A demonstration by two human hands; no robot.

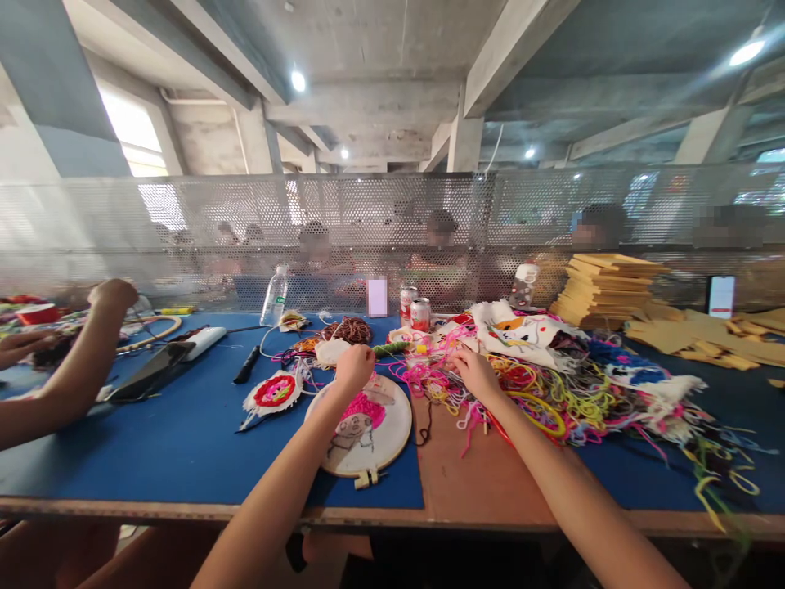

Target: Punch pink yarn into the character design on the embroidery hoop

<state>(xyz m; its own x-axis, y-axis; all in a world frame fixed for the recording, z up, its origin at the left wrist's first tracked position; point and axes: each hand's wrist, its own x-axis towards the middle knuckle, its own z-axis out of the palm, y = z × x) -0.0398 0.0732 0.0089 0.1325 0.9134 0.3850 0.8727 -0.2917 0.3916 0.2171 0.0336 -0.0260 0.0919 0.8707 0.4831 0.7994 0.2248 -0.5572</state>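
My left hand point(353, 365) is closed above the far edge of a round embroidery hoop point(392, 446), and a green yarn strand point(390, 349) runs from it to the right. The hoop's white cloth carries a half-stitched figure with pink hair point(363, 407). My right hand point(473, 372) reaches into a tangle of pink yarn point(429, 378), fingers pinched on strands. A big heap of yellow, red and blue yarn point(555, 397) lies just right of it.
A co-worker's arms point(79, 368) rest at the left by a phone point(150, 370). A water bottle point(275, 295), two cans point(414, 307), stacked yellow boards point(604, 286) and a perforated metal screen point(392, 221) stand at the back. A finished round patch point(275, 391) lies left of the hoop.
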